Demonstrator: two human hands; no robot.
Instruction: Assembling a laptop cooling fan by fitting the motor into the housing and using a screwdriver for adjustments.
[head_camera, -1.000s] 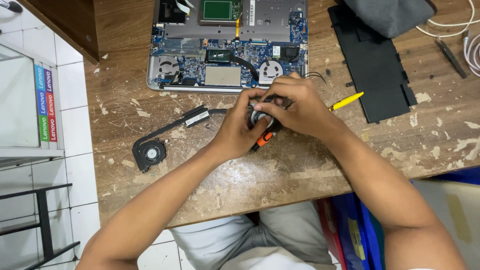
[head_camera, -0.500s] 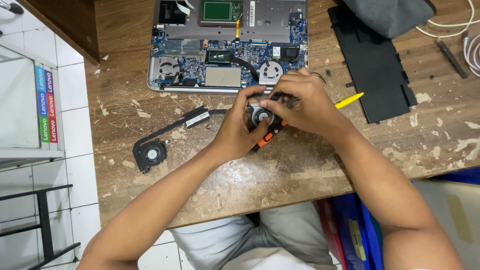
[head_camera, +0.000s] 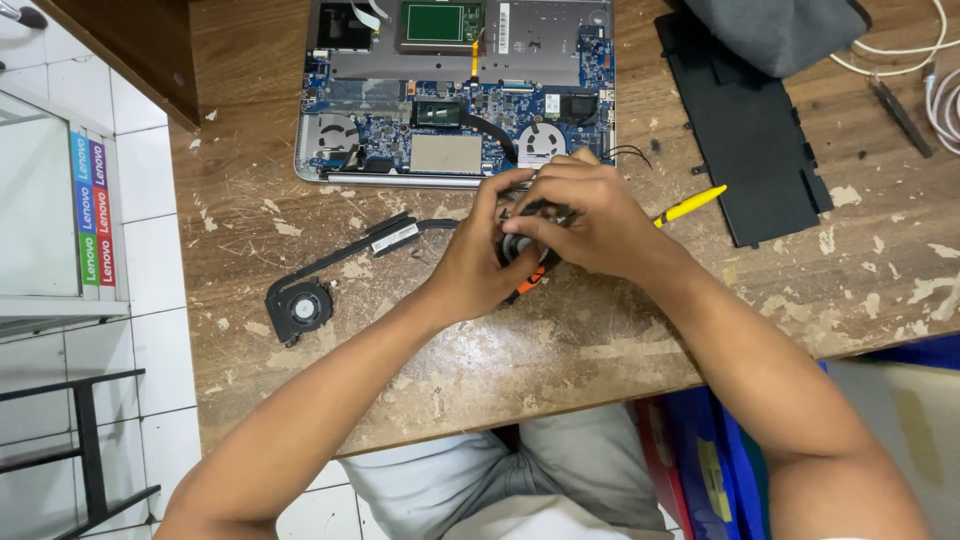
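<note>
My left hand (head_camera: 478, 262) and my right hand (head_camera: 578, 218) are closed together around a small round cooling fan (head_camera: 522, 245) just in front of an opened laptop (head_camera: 455, 90) with its circuit board bare. An orange-tipped tool (head_camera: 530, 282) pokes out beneath the hands. From the fan, thin black wires (head_camera: 630, 153) loop toward the laptop's right corner. Most of the fan is hidden by my fingers.
A second black fan on a long heat pipe (head_camera: 330, 275) lies to the left on the worn wooden table (head_camera: 500, 370). A yellow tool (head_camera: 690, 205), a flat black battery (head_camera: 745, 140), grey cloth (head_camera: 780, 30) and white cables (head_camera: 925, 70) sit to the right.
My hands stay on the fan; the right fingers have shifted slightly over it. Nothing else has moved.
</note>
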